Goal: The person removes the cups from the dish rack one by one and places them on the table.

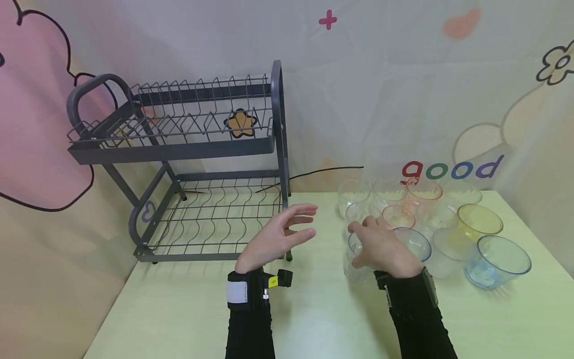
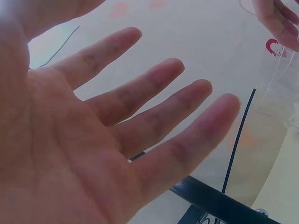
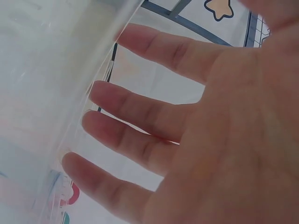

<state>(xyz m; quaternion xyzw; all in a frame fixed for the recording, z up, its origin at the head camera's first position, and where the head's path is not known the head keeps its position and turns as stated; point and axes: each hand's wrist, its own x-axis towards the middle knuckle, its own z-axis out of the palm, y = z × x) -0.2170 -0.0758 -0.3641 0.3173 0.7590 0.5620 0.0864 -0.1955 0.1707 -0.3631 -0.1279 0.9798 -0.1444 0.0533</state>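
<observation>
Here, hands by the cups.
Right hand (image 1: 381,247) rests spread over a clear cup (image 1: 356,259), grip unclear; left hand (image 1: 278,237) hovers flat, holding nothing, beside the dish rack (image 1: 179,149).

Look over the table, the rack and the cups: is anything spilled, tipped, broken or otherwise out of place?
Nothing stands out. The dish rack stands level and bare on the table. The clear and tinted cups cluster upright, with no spill visible. The right hand reaches around a clear cup; the left hand hovers open.
</observation>
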